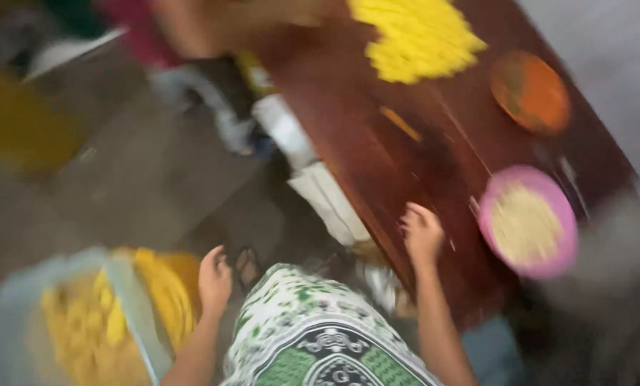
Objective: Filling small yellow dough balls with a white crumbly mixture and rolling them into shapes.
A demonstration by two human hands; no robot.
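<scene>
The frame is blurred by motion. My right hand (421, 232) rests with loosely curled fingers on the near edge of a dark red wooden table (377, 154) and holds nothing. My left hand (214, 280) hangs lower, fingers bent, right beside a clear plastic tub (20, 314) filled with yellow pieces (84, 325); whether it touches the tub is unclear. On the table lie a heap of yellow pieces (414, 37), an orange-filled plate (531, 93) and a pink bowl (527, 221) of pale yellowish stuff. My green and white patterned garment (313, 336) fills the bottom middle.
Another person's arm (213, 25) crosses the top of the view, above the table's far end. White bags or packets (313, 171) lie on the grey floor along the table's left side. A sandal (248, 266) shows near my left hand.
</scene>
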